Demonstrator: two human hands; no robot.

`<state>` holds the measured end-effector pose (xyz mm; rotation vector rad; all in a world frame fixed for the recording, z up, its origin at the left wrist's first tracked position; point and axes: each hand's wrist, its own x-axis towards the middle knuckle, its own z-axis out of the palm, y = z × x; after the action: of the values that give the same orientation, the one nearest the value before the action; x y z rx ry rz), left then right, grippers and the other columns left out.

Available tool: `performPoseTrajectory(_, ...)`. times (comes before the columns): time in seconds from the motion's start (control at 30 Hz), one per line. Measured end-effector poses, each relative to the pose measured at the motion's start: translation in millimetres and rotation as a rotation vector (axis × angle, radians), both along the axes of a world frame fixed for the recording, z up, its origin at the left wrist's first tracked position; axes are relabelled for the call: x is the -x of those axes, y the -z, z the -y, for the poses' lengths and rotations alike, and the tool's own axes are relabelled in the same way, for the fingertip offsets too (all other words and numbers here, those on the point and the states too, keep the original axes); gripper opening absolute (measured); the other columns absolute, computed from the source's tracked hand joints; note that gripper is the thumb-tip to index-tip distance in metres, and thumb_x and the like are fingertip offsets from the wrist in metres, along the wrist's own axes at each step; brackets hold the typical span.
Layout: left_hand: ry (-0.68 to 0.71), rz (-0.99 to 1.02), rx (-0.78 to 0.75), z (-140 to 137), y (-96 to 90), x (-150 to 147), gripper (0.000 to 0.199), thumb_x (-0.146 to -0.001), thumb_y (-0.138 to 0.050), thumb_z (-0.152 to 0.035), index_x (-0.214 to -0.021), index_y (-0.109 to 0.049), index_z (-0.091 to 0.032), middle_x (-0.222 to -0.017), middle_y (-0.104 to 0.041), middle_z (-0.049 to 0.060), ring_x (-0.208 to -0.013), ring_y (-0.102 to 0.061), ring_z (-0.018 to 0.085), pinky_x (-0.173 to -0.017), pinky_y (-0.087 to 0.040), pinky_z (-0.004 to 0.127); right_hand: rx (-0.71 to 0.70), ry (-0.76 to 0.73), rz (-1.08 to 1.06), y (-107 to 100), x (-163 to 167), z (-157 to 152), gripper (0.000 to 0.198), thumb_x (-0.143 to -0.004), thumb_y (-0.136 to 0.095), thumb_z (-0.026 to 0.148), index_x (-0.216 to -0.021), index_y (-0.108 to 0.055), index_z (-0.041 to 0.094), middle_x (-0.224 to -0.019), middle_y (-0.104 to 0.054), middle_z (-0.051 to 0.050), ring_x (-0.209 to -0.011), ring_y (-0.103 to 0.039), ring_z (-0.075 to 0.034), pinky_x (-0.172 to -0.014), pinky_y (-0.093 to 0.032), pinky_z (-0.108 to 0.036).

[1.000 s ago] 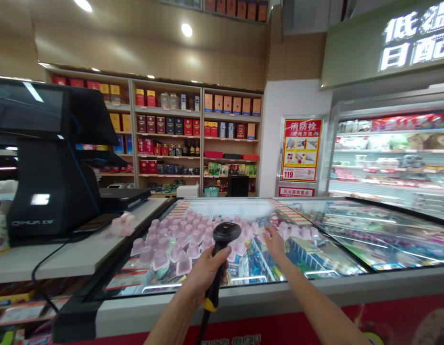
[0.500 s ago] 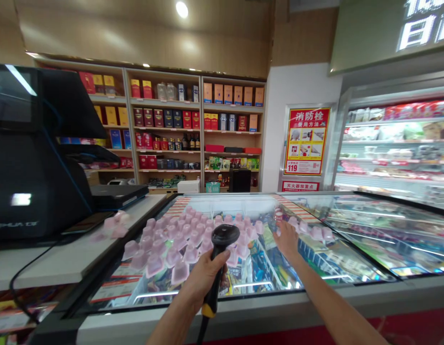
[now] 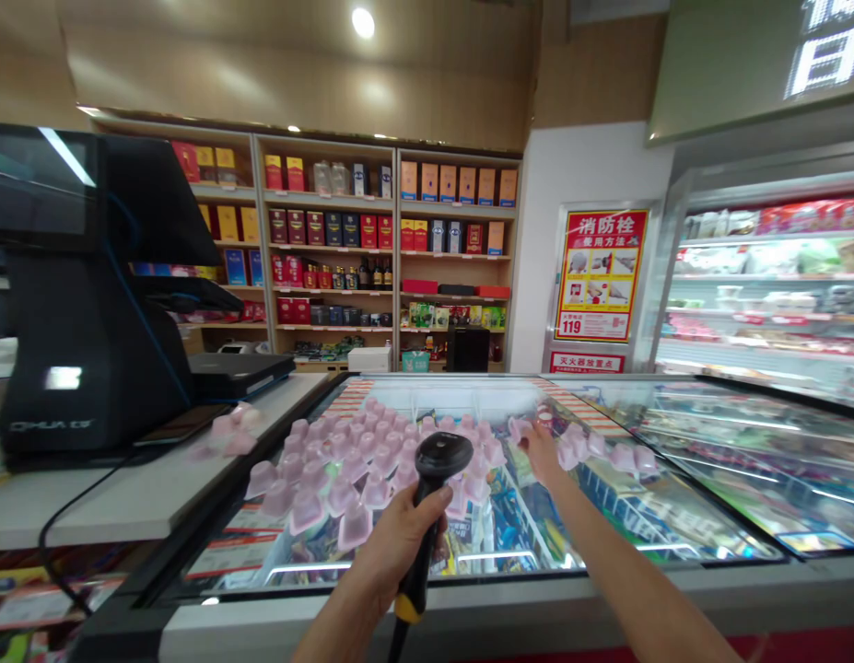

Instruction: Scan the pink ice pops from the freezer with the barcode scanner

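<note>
My left hand (image 3: 413, 534) is wrapped round the handle of a black barcode scanner (image 3: 441, 456), its head pointing forward over the glass. Many small translucent pink cups (image 3: 357, 465) stand wide end down in a loose group on the glass freezer top (image 3: 537, 562). Farther right, the fingers of my right hand (image 3: 543, 453) pinch one pink cup (image 3: 519, 428) beside that group. A short line of more pink cups (image 3: 599, 447) lies just right of this hand. The fingertips on the cup are partly hidden.
A black checkout terminal (image 3: 87, 304) stands on the white counter (image 3: 115, 502) at left, with a few pink cups (image 3: 234, 431) near its edge. Shelves of boxed goods (image 3: 330, 230) line the back wall. A lit chiller (image 3: 772, 295) is at right.
My right hand has closed on a pink cup and shifted it left, away from the right-hand line. My left hand keeps the scanner. The view has turned slightly left.
</note>
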<state>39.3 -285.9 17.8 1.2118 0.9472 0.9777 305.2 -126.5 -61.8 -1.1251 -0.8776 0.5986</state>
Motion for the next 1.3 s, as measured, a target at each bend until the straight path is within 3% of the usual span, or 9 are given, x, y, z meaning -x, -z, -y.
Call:
performPoseTrajectory(0.2,0.048,0.021,-0.067,26.6,-13.0,-0.7,0.027,-0.064,-0.055,-0.041,-0.063,-0.044,-0.016,-0.047,-0.046,-0.006,-0.041,-0.041,0.006,-0.043,-0.031,0.019,-0.072,-0.376,-0.666,-16.0,31.1,26.2,0.006,-0.064,-0.050,0.014,-0.067,-0.053,0.019,-0.057,-0.060,0.002,-0.054,-0.056,-0.011,-0.053,-0.046,-0.023)
performPoseTrajectory(0.37,0.062,0.022,-0.072,37.8,-17.7,-0.4,0.028,-0.062,-0.057,-0.041,-0.065,-0.043,-0.017,-0.048,-0.047,-0.005,-0.040,-0.041,0.006,-0.042,-0.031,0.019,-0.078,-0.484,-0.709,-18.3,47.8,41.5,0.006,-0.068,-0.050,0.014,-0.065,-0.054,0.018,-0.055,-0.060,0.002,-0.054,-0.057,-0.010,-0.054,-0.047,-0.023)
performPoseTrajectory(0.63,0.060,-0.011,-0.093,45.4,-20.2,-0.7,0.028,-0.064,-0.055,-0.041,-0.065,-0.042,-0.017,-0.048,-0.046,-0.006,-0.041,-0.042,0.006,-0.042,-0.031,0.019,-0.043,-0.482,-0.721,-21.3,47.4,56.1,0.008,-0.068,-0.048,0.014,-0.068,-0.055,0.018,-0.057,-0.060,0.001,-0.057,-0.057,-0.011,-0.057,-0.047,-0.023)
performPoseTrajectory(0.77,0.047,-0.013,-0.077,41.9,-17.4,-1.6,0.029,-0.063,-0.056,-0.043,-0.065,-0.042,-0.017,-0.049,-0.047,-0.006,-0.041,-0.043,0.006,-0.042,-0.032,0.019,-0.082,-0.309,-0.506,-15.9,27.0,61.5,0.014,-0.062,-0.050,0.017,-0.074,-0.055,0.019,-0.059,-0.060,0.002,-0.056,-0.055,-0.012,-0.055,-0.045,-0.025)
performPoseTrajectory(0.93,0.018,-0.015,-0.089,34.2,-13.1,-5.4,0.029,-0.063,-0.055,-0.042,-0.065,-0.042,-0.017,-0.049,-0.047,-0.006,-0.042,-0.043,0.006,-0.043,-0.033,0.019,-0.041,0.274,0.165,-1.0,-18.4,72.1,0.035,-0.061,-0.043,0.028,-0.091,-0.056,0.016,-0.080,-0.062,-0.004,-0.073,-0.054,-0.018,-0.065,-0.041,-0.030)
performPoseTrajectory(1.03,-0.006,-0.031,-0.098,29.1,-10.6,-8.9,0.028,-0.064,-0.054,-0.042,-0.066,-0.042,-0.017,-0.049,-0.046,-0.005,-0.042,-0.043,0.006,-0.042,-0.032,0.019,0.036,0.534,0.519,14.5,-45.4,76.3,0.040,-0.062,-0.038,0.026,-0.095,-0.055,0.010,-0.089,-0.060,-0.012,-0.083,-0.051,-0.023,-0.075,-0.037,-0.036)
performPoseTrajectory(1.17,-0.015,-0.007,-0.084,20.3,-4.7,-13.6,0.029,-0.063,-0.054,-0.043,-0.066,-0.042,-0.017,-0.049,-0.046,-0.006,-0.041,-0.042,0.006,-0.040,-0.032,0.019,0.093,0.645,0.731,34.1,-70.8,76.0,0.040,-0.061,-0.037,0.020,-0.096,-0.053,0.009,-0.090,-0.057,-0.014,-0.087,-0.049,-0.025,-0.079,-0.034,-0.040)
performPoseTrajectory(1.3,-0.039,0.011,-0.064,11.0,1.7,-15.0,0.031,-0.061,-0.056,-0.044,-0.065,-0.042,-0.017,-0.048,-0.046,-0.006,-0.041,-0.043,0.006,-0.041,-0.032,0.019,0.096,0.705,0.767,30.3,-66.3,71.2,0.038,-0.059,-0.040,0.017,-0.094,-0.054,0.010,-0.095,-0.054,-0.015,-0.093,-0.046,-0.028,-0.081,-0.031,-0.043)
